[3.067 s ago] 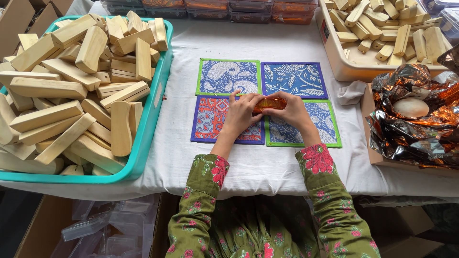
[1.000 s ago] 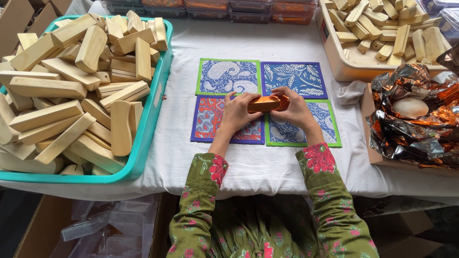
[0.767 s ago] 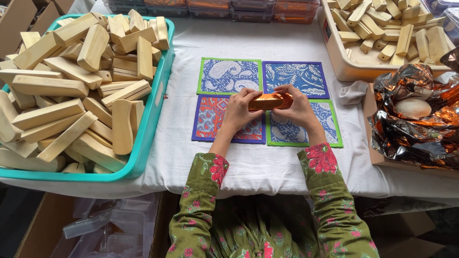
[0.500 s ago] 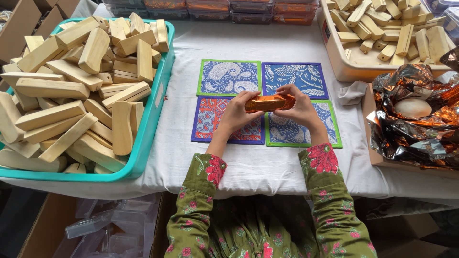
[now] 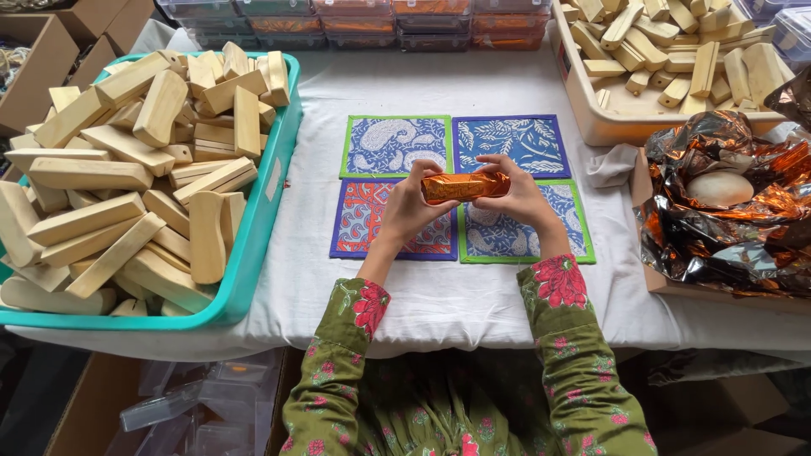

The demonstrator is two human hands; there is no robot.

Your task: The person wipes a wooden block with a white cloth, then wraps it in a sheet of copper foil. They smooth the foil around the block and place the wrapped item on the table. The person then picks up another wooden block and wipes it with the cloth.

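Bare desk [image 5: 312, 279] strip between teal tray [image 5: 262, 211] and mats [image 5: 460, 186]: passable. Right blocked by foil [image 5: 718, 211]; far edge by boxes [image 5: 355, 21].

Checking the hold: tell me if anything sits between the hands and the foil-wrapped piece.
Nothing visible does. The left hand and right hand both grip the orange foil-wrapped piece directly at its ends, above the patterned mats.

We've got both hands, left hand [image 5: 411, 205] and right hand [image 5: 518, 199], holding an orange foil-wrapped block [image 5: 464, 186] over four patterned mats [image 5: 391, 145] on the counter [image 5: 473, 295].
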